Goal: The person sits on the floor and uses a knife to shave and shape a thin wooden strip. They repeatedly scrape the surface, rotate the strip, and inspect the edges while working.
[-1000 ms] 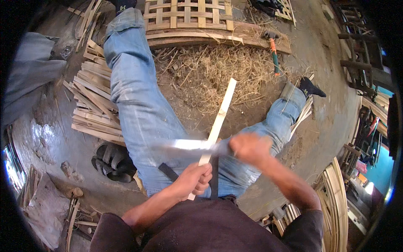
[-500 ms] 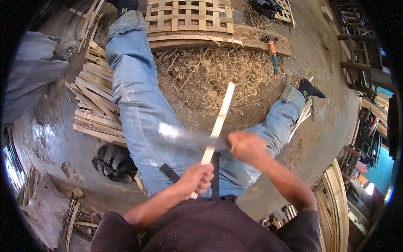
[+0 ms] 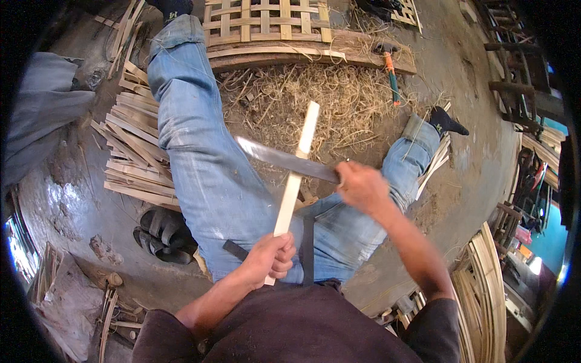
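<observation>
The knife (image 3: pixel 275 156) has moved toward the far end of the wooden strip (image 3: pixel 285 209), so it seems to be working the outer half. The left hand (image 3: pixel 270 257) is closed around the strip's near end, between the legs (image 3: pixel 203 163); the right hand (image 3: pixel 363 186) is curled tightly on the knife. Beyond lie shavings (image 3: pixel 345 112).

Left hand (image 3: pixel 270 259) tightly fisted, right hand (image 3: pixel 363 186) farther forward, likewise curled
</observation>
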### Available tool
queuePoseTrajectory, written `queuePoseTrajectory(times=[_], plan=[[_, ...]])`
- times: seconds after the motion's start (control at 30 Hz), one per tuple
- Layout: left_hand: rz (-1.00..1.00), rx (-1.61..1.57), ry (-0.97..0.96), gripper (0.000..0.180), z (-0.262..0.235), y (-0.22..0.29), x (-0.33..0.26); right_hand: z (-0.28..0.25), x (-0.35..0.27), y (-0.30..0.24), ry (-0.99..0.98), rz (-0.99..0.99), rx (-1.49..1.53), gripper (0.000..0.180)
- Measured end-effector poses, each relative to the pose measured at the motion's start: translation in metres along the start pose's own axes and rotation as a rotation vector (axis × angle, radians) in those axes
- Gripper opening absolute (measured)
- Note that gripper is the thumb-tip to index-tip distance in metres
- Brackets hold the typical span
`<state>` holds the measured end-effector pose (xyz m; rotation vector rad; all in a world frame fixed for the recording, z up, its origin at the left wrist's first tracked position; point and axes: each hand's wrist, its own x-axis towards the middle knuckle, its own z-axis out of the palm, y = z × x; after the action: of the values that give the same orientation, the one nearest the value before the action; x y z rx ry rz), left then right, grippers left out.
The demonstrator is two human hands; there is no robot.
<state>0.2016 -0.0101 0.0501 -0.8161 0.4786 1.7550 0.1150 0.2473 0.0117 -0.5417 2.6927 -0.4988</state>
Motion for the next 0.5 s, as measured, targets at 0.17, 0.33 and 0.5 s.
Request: queuePoseTrajectory(times=[0.17,0.33,0.5], plan=[[-0.002,0.101,-0.024,0.024,0.002,0.0,-0.007,0.012,0.003,-0.057,0.084,0.02,0.281,0.024],[-0.016,0.024,-0.05,0.023,0.001,0.002,-0.016,-0.01,-0.016,-0.035,-0.044,-0.192,-0.129,0.014],[-0.011,-0.034,-0.057,0.025,-0.002,0.006,-0.01,-0.013,-0.022,-0.017,-0.123,-0.078,-0.119,0.009]])
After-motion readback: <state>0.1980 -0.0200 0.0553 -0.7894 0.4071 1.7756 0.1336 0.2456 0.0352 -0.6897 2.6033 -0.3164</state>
